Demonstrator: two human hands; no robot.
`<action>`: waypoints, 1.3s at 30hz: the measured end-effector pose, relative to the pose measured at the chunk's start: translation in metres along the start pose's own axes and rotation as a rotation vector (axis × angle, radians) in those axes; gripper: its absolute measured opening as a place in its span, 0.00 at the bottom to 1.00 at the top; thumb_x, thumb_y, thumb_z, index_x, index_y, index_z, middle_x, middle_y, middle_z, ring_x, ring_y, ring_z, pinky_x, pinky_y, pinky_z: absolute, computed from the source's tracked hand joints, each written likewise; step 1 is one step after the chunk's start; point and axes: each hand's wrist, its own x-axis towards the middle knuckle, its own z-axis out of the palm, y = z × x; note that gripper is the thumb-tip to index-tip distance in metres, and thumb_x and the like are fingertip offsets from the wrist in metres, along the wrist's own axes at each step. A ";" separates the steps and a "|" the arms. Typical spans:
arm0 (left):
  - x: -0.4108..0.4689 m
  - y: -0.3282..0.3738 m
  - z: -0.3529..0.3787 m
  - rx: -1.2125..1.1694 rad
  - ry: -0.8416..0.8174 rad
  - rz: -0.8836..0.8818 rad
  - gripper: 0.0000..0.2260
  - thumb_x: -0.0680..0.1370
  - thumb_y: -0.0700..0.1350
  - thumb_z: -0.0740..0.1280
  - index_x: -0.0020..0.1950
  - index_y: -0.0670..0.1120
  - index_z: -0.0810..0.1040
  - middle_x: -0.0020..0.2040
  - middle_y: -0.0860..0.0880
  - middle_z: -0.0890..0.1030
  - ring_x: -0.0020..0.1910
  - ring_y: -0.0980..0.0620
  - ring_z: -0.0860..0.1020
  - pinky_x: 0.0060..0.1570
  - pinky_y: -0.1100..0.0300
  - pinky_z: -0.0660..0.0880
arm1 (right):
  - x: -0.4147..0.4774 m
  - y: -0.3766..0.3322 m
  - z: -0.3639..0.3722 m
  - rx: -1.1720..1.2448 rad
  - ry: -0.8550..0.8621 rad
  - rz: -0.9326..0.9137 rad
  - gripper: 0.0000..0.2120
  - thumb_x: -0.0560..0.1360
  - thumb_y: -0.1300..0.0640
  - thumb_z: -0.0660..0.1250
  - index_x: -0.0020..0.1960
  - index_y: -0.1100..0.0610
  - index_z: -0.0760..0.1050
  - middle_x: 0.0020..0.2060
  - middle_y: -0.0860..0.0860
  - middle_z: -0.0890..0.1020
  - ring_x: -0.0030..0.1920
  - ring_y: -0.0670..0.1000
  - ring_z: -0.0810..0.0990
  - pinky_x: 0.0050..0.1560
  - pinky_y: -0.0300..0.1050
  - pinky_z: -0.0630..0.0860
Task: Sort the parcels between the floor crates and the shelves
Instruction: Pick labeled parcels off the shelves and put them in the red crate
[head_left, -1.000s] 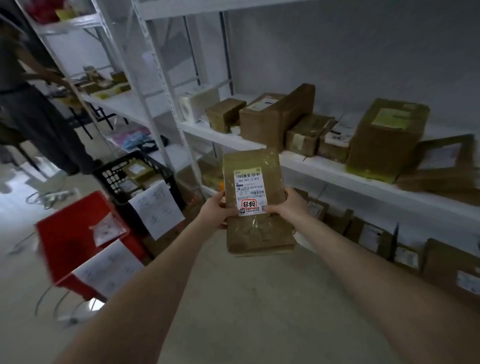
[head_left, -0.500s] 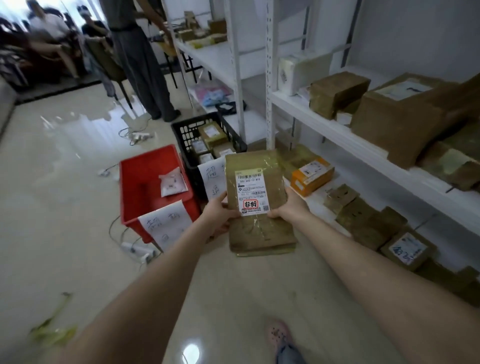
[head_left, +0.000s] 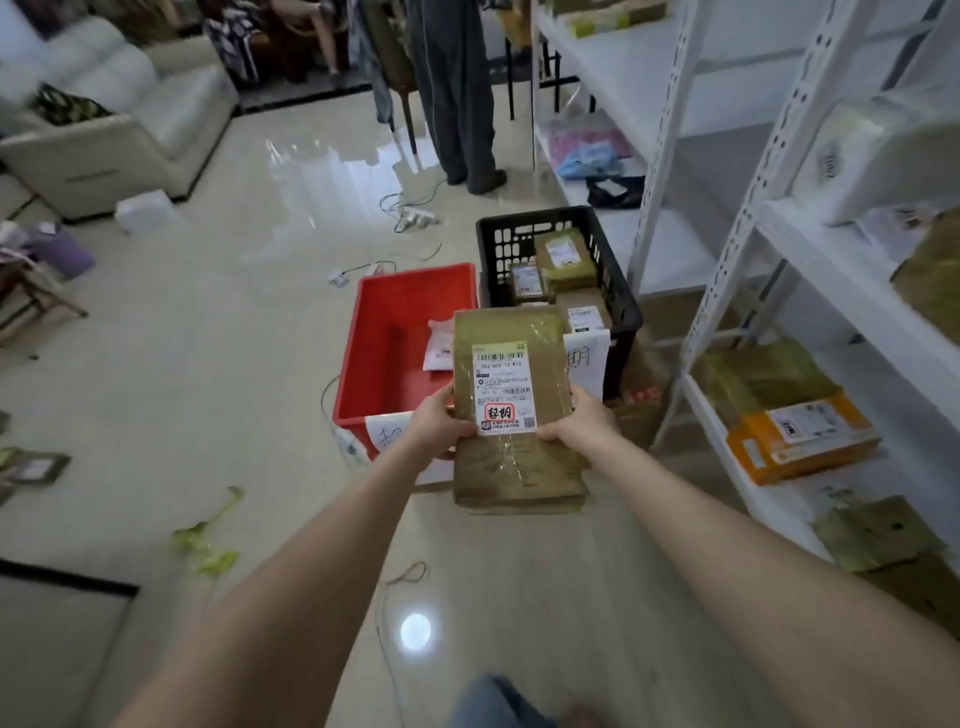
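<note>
A flat brown parcel with a white label and red stamp is held out in front of me. My left hand grips its left edge and my right hand grips its right edge. Beyond it on the floor stands a red crate holding one small white packet. To its right a black crate holds several brown parcels. White shelves on the right carry more brown parcels and an orange box.
A person's legs stand by the far shelf. Cables and a power strip lie on the glossy floor. A pale sofa is at the far left, with green tape scraps on the floor near me.
The view has swung left and down from the shelves toward the floor crates. Both hands still hold the same parcel, which now hangs over the near ends of the red and black crates.
</note>
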 end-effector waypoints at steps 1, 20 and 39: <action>0.011 -0.001 -0.011 0.005 0.022 -0.008 0.27 0.74 0.33 0.68 0.70 0.51 0.68 0.50 0.49 0.79 0.47 0.48 0.80 0.39 0.52 0.81 | 0.012 -0.008 0.008 -0.011 -0.015 -0.002 0.33 0.67 0.57 0.77 0.68 0.51 0.68 0.60 0.49 0.79 0.58 0.53 0.77 0.52 0.44 0.72; 0.367 -0.052 -0.210 0.271 0.139 -0.140 0.23 0.72 0.50 0.70 0.65 0.51 0.70 0.55 0.51 0.81 0.51 0.48 0.80 0.52 0.48 0.78 | 0.351 -0.152 0.222 -0.043 -0.183 0.120 0.40 0.67 0.57 0.77 0.73 0.51 0.60 0.64 0.51 0.76 0.61 0.54 0.77 0.55 0.44 0.72; 0.645 -0.185 -0.173 0.413 0.159 -0.350 0.36 0.75 0.45 0.67 0.77 0.43 0.51 0.72 0.38 0.60 0.67 0.36 0.68 0.64 0.48 0.66 | 0.618 -0.048 0.374 0.071 -0.274 0.146 0.37 0.62 0.62 0.78 0.66 0.49 0.66 0.49 0.45 0.80 0.54 0.50 0.79 0.53 0.37 0.73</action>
